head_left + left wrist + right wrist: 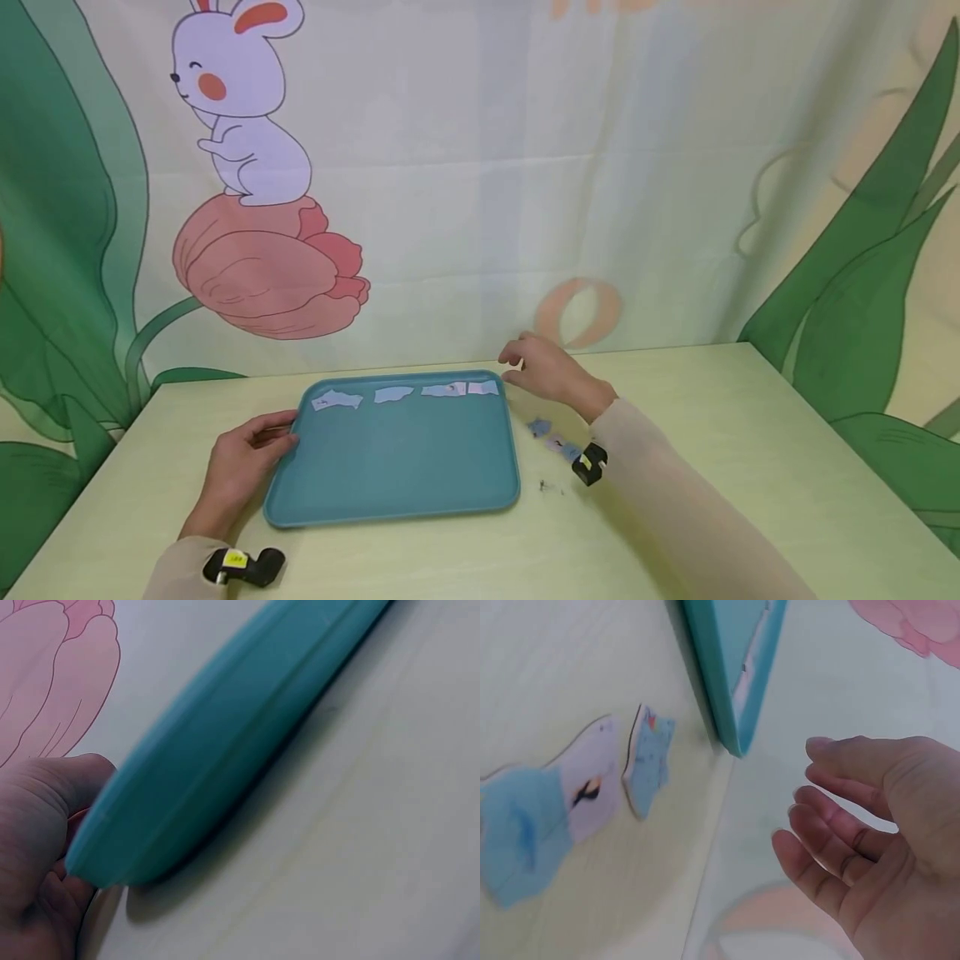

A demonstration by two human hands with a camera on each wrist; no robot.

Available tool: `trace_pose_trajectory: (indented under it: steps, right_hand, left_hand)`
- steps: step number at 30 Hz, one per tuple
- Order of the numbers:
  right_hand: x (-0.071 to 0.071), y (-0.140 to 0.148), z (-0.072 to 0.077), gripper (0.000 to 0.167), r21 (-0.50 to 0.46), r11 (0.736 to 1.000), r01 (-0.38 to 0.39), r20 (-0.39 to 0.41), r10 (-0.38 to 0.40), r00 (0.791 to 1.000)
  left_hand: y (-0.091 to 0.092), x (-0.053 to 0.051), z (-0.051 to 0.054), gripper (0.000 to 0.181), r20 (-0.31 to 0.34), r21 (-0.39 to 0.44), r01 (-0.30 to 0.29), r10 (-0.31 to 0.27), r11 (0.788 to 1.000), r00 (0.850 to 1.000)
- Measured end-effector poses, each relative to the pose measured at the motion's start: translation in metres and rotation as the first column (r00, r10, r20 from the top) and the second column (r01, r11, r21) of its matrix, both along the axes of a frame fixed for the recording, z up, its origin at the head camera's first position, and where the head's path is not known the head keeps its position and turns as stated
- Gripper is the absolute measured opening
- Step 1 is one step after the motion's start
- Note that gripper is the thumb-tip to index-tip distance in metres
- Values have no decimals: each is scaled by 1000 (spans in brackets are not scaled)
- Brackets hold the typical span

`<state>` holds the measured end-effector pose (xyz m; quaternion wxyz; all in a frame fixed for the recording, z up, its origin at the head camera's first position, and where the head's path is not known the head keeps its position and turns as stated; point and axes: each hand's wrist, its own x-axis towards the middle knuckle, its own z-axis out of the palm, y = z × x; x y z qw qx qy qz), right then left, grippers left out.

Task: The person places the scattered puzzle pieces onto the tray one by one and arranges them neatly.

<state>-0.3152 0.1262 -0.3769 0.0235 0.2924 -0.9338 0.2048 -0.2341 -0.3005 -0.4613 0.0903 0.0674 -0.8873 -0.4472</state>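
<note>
A teal tray [390,479] lies on the table, with several flat, ragged-edged printed pieces [337,401] in a row along its far side. My left hand [243,462] grips the tray's left edge; in the left wrist view the thumb lies against the rim [187,750] and the other fingers are partly hidden. Beyond the tray's far right corner, my right hand [551,371] hovers with loosely bent fingers and nothing in them. Right of the tray, a small light-blue piece [649,761] and a larger blue-and-lilac patch [592,791] lie on the table.
Small dark specks [551,487] are on the table [420,558] near the tray's right side. A printed cloth [442,208] with a rabbit and flower hangs directly behind the table's far edge. Black cameras [590,463] are strapped to both wrists.
</note>
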Motion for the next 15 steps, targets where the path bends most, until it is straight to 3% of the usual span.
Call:
trace_pose_trajectory:
  steps: [6, 15]
  right_hand:
    - [15, 24, -2, 29, -85, 995, 61, 49, -56, 997]
    - [37, 60, -6, 25, -169, 978, 126, 13, -125, 992]
  left_hand:
    - [0, -1, -1, 44, 15, -15, 1, -1, 1000, 1000]
    - [0, -2, -1, 44, 8, 6, 0, 0, 1000, 1000]
